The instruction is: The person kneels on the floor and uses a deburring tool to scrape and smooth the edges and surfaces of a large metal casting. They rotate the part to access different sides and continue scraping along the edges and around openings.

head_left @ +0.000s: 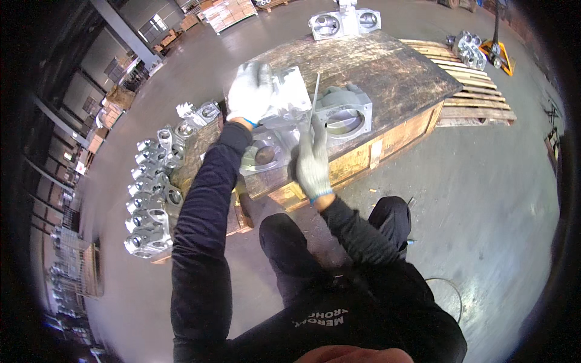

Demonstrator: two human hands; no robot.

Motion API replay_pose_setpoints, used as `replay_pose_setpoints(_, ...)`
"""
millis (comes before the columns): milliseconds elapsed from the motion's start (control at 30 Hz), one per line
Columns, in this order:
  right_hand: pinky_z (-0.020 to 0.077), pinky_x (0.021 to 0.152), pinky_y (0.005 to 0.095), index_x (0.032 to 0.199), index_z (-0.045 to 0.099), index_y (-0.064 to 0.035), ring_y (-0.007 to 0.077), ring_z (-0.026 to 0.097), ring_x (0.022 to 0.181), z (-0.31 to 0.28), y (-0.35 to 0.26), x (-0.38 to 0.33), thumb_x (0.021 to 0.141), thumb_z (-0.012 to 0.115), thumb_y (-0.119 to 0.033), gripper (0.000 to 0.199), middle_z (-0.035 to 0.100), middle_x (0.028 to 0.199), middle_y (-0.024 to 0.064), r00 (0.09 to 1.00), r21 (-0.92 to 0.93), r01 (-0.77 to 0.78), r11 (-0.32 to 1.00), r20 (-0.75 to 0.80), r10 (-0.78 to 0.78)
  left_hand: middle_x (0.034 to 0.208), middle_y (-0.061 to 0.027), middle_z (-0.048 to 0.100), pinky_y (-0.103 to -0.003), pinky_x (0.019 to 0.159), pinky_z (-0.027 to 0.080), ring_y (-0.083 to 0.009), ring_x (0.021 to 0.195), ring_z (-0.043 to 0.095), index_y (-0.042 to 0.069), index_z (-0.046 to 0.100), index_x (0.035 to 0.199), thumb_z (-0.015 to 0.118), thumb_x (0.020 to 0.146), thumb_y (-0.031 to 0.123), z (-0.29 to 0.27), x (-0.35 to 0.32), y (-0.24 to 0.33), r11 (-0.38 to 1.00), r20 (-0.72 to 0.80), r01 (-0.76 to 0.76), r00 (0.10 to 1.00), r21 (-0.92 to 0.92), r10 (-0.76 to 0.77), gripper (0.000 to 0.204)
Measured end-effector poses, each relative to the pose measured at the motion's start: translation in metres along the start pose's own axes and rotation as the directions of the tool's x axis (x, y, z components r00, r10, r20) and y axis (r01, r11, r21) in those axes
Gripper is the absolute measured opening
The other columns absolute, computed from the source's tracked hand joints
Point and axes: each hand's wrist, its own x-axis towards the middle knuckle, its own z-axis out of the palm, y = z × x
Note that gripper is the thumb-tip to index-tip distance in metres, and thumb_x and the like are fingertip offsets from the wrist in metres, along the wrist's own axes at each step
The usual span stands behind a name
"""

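Note:
A silvery metal casting [346,123] with round openings lies near the front edge of a worn wooden workbench [399,78]. My left hand [251,91], in a white knit glove, is on the raised, brightly lit block at the casting's left side, its fingers curled over it. My right hand [313,160], gloved too, is closed around a thin, straight file [316,91] in front of the casting's middle. The file points up and away, between the raised block and the right-hand opening. The right fingertips are partly hidden against the casting.
Another casting [345,24] stands at the bench's far edge. Several similar castings [148,224] line a lower wooden surface at left. A wooden pallet [478,100] lies at right, near a yellow pallet jack [499,57]. A thin hose or cable [457,290] curves across the floor.

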Motion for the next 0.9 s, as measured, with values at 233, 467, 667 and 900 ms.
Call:
replay_pose_setpoints(233, 0.0516, 0.089, 0.0323, 0.159, 0.032, -0.0013, 0.0164, 0.058, 0.096, 0.002, -0.01, 0.013, 0.112, 0.046, -0.017, 0.052, 0.06, 0.126, 0.0163, 0.961, -0.073, 0.275, 0.959, 0.043, -0.273, 0.125, -0.0275, 0.068, -0.049, 0.11, 0.045, -0.0452, 0.123, 0.06, -0.004, 0.07, 0.12, 0.051, 0.104, 0.03, 0.021, -0.008, -0.003, 0.992, -0.158, 0.109, 0.98, -0.064, -0.117, 0.042)
replay_pose_setpoints(467, 0.0497, 0.099, 0.0328, 0.158, 0.034, 0.0007, 0.021, 0.061, 0.117, -0.013, -0.02, 0.026, 0.111, 0.047, -0.016, 0.051, 0.058, 0.139, 0.0209, 0.955, -0.339, 0.29, 0.895, 0.166, -0.246, 0.132, -0.0255, 0.066, -0.046, 0.117, 0.042, -0.0399, 0.13, 0.059, -0.002, 0.066, 0.129, 0.052, 0.103, 0.039, 0.024, -0.015, -0.007, 0.99, 0.05, 0.029, 0.998, 0.138, -0.036, 0.051)
replay_pose_setpoints(667, 0.0455, 0.063, 0.0229, 0.156, 0.042, -0.0092, 0.0075, 0.054, 0.074, -0.03, -0.056, 0.028, 0.11, 0.052, -0.019, 0.048, 0.059, 0.092, 0.0038, 0.97, -0.502, 0.196, 0.842, 0.224, -0.093, 0.111, -0.0225, 0.069, -0.047, 0.096, 0.055, -0.0378, 0.11, 0.068, 0.004, 0.071, 0.106, 0.063, 0.09, 0.047, 0.01, -0.013, 0.013, 0.929, 0.098, 0.328, 0.944, -0.17, -0.315, 0.046)
replay_pose_setpoints(900, 0.0295, 0.044, 0.0199, 0.156, 0.048, -0.0148, 0.0013, 0.034, 0.05, -0.008, -0.107, 0.04, 0.109, 0.055, -0.027, 0.049, 0.043, 0.07, -0.0085, 0.93, -0.59, 0.329, 0.738, 0.337, -0.146, 0.101, -0.0184, 0.073, -0.044, 0.087, 0.059, -0.0336, 0.099, 0.073, 0.004, 0.074, 0.099, 0.073, 0.082, 0.037, -0.024, -0.021, 0.033, 0.94, 0.12, 0.306, 0.95, -0.152, -0.29, 0.037)
